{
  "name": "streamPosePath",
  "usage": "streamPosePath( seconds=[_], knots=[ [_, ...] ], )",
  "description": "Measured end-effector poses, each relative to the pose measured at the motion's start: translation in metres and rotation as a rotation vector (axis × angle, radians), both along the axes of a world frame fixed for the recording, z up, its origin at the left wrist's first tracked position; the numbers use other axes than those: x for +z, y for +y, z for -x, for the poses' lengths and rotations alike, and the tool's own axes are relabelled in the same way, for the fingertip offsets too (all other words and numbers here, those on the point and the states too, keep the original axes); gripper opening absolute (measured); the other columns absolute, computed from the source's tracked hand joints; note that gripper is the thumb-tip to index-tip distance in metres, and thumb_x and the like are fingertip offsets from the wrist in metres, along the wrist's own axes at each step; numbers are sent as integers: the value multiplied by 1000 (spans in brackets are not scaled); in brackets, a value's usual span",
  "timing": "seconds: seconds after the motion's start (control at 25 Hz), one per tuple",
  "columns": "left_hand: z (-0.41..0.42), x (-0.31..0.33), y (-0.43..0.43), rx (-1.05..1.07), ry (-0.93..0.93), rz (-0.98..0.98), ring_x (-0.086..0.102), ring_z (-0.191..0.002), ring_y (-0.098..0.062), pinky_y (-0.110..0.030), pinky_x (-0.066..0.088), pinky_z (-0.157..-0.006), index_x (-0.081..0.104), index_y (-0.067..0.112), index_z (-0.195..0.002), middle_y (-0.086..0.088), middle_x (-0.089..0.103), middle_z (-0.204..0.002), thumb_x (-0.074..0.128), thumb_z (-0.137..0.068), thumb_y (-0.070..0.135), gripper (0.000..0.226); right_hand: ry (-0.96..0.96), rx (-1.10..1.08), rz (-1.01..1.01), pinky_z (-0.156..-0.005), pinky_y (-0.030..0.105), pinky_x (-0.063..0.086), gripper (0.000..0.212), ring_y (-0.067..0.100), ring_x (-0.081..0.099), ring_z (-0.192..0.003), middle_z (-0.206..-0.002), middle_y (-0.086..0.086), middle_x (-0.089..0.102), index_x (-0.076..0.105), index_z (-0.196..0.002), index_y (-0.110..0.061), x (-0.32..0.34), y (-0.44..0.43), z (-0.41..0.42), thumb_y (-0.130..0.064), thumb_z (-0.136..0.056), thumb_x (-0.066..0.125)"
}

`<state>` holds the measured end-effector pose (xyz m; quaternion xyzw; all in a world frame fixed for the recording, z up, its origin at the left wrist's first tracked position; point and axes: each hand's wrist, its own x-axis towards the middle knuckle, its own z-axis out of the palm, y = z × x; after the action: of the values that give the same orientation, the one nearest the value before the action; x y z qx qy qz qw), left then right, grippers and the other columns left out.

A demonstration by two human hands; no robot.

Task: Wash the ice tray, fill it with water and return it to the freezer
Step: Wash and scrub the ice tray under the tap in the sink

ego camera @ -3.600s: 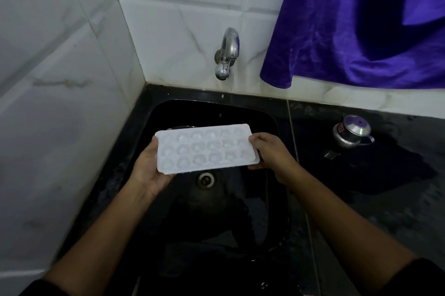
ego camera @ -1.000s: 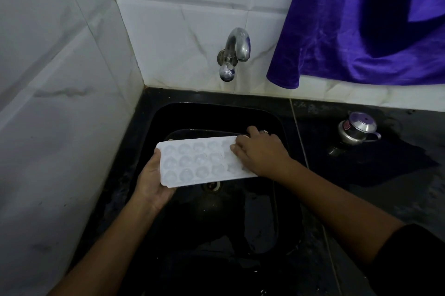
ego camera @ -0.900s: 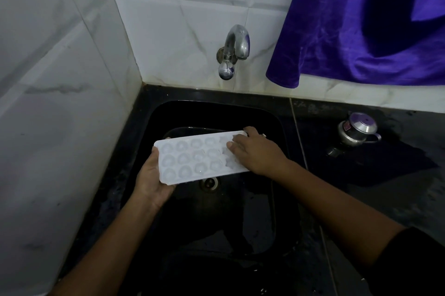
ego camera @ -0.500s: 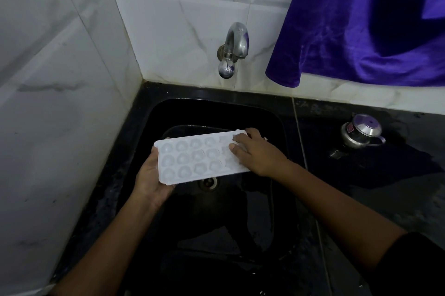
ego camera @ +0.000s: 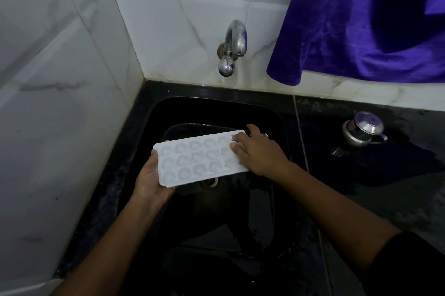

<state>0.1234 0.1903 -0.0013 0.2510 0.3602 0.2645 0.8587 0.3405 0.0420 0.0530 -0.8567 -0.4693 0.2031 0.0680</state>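
A white ice tray (ego camera: 192, 160) with rounded cups is held level over the black sink (ego camera: 154, 112), above the drain (ego camera: 210, 182). My left hand (ego camera: 150, 181) grips its left end from below, thumb on the rim. My right hand (ego camera: 258, 153) lies on top of the tray's right end, fingers spread across the cups. A chrome tap (ego camera: 232, 47) juts from the tiled wall behind the sink; no water runs from it.
White tiled walls close in at the left and back. A purple cloth (ego camera: 361, 18) hangs at the upper right. A small steel pot with a lid (ego camera: 363, 128) sits on the wet black counter (ego camera: 385, 187) right of the sink.
My right hand has gone from gripping the tray's right edge to lying on top of the cups, its fingers shifting slightly over them. The left hand keeps its hold.
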Motion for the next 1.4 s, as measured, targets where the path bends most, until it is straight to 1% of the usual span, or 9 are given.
streamPosePath(
  seconds=[0.36, 0.56, 0.68, 0.84, 1.0, 1.08, 1.2, 1.32, 1.4],
  knots=[
    [-4, -1, 1, 16, 5, 17, 77, -103, -32, -49, 65, -74, 74, 15, -116, -14, 75, -123, 37, -111, 45, 48, -34, 5, -12, -110, 52, 42, 49, 39, 45, -140, -167, 12, 22, 51, -147, -26, 0, 3, 3, -53, -108, 38],
    [-6, 3, -1, -15, 5, 16, 79, -95, -28, -44, 66, -69, 86, 20, -92, -11, 79, -111, 33, -112, 43, 61, 20, 17, 6, -111, 50, 41, 46, 38, 42, -143, -168, 9, 20, 54, -144, -34, 2, -4, -11, -56, -108, 35],
    [-13, 0, -2, -3, 13, 26, 78, -99, -30, -46, 66, -70, 83, 18, -107, -12, 77, -118, 34, -112, 43, 55, -66, -5, 16, -114, 51, 39, 50, 38, 42, -143, -168, 11, 22, 54, -145, -28, -5, 2, -4, -56, -107, 36],
    [-10, 3, 6, -13, -9, -11, 79, -96, -28, -44, 65, -66, 68, 17, -121, -11, 78, -116, 35, -111, 43, 43, 195, -67, 12, -103, 40, 43, 44, 31, 47, -135, -154, 3, 35, 59, -136, -34, 2, 4, -12, -59, -106, 38],
    [-16, 1, 2, -16, 17, -13, 78, -97, -29, -45, 65, -69, 83, 18, -102, -13, 77, -117, 35, -112, 44, 55, -255, 71, 109, -106, 50, 43, 52, 36, 48, -133, -160, 12, 33, 56, -140, -27, -6, 11, -9, -59, -107, 31],
    [-18, 1, 6, 0, 11, -4, 78, -97, -28, -44, 66, -70, 86, 21, -94, -12, 78, -116, 34, -112, 45, 60, -66, 49, 70, -115, 51, 37, 54, 38, 38, -145, -169, 11, 20, 53, -147, -30, -5, 13, -12, -60, -106, 34],
    [-16, 3, 18, -5, 3, -21, 77, -102, -30, -47, 65, -73, 82, 22, -105, -12, 76, -122, 40, -109, 45, 48, 276, -29, 32, -114, 40, 37, 43, 32, 43, -142, -155, 5, 37, 60, -138, -38, 9, 12, -27, -59, -107, 38],
    [-21, -3, 17, 6, 6, 14, 75, -107, -34, -50, 65, -77, 79, 21, -114, -15, 73, -129, 42, -108, 46, 45, -133, 51, 102, -105, 48, 44, 50, 34, 50, -130, -152, 9, 39, 58, -136, -31, 2, 21, -22, -60, -107, 30],
    [-22, -7, 15, 38, 2, 35, 76, -105, -32, -50, 65, -79, 85, 22, -101, -14, 75, -124, 38, -110, 46, 54, -132, 70, 92, -110, 51, 41, 54, 37, 44, -138, -163, 12, 27, 53, -145, -29, 0, 23, -17, -60, -107, 31]
  ],
)
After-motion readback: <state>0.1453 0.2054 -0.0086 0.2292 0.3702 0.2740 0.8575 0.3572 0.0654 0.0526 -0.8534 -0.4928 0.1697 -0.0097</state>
